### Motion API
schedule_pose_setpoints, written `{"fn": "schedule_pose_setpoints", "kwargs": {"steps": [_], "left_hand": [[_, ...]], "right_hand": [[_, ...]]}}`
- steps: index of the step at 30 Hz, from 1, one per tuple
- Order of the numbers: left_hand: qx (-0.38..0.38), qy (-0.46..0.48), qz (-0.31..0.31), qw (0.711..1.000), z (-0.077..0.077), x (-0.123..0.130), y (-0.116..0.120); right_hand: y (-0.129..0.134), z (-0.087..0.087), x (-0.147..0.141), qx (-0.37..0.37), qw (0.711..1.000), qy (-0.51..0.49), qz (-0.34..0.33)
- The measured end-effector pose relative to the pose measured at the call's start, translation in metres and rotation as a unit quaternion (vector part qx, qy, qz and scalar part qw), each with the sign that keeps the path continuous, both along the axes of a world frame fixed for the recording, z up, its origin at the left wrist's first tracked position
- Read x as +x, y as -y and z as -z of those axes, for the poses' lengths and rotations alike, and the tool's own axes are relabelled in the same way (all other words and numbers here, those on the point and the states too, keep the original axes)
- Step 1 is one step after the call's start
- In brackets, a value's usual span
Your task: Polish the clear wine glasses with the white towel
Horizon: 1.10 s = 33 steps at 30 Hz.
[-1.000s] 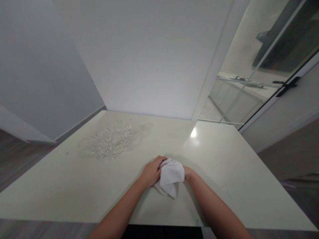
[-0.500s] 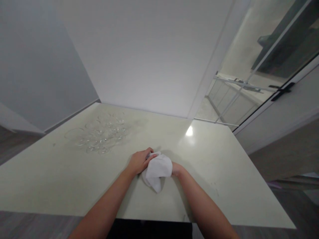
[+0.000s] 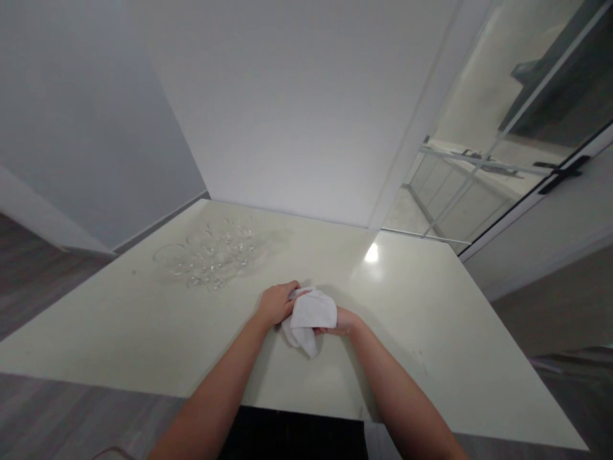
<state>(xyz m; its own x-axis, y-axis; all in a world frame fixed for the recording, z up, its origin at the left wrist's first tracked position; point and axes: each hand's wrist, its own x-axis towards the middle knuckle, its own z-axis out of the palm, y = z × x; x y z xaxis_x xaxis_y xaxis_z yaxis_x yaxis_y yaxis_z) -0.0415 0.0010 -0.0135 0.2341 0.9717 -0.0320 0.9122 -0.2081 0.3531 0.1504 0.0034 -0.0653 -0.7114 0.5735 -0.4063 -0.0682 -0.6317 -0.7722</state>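
So it's a pale, glossy table [image 3: 143,332] on a grey wood-look floor [image 3: 57,415], with a white wall [image 3: 297,96] behind and a glass-paned door [image 3: 454,198] to the right with a black handle [image 3: 565,174]. Tabletop stretches well out on both sides of the hands; the far edge meets the wall, the near edge is by the person's dark clothes [image 3: 297,434].

Count: one white cloth [image 3: 313,310], bunched up between two hands, nearer the front edge than the back. The left hand [image 3: 278,303] has its fingers curled over the cloth, gripping it. The right hand [image 3: 341,321] is partly under it, so I can't tell its grip. Clear pieces [image 3: 215,259] sit together at back left, several, too see-through to count.
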Motion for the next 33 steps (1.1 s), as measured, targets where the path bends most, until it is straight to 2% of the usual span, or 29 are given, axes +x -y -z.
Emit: {"fn": "schedule_pose_setpoints", "kwargs": {"steps": [8,17,24,33], "left_hand": [[-0.010,0.006,0.005,1.000,0.001,0.003,0.000],[-0.002,0.003,0.006,1.000,0.003,0.008,0.003],[0.002,-0.001,-0.001,1.000,0.003,0.011,0.004],[0.017,0.009,0.018,1.000,0.010,0.007,0.004]], "right_hand": [[0.004,-0.013,0.002,-0.002,1.000,-0.009,0.005],[0.007,-0.011,0.006,0.044,0.999,-0.019,0.006],[0.009,-0.020,0.005,0.045,0.999,0.009,0.022],[0.001,-0.004,0.008,0.035,0.999,-0.011,0.007]]}}
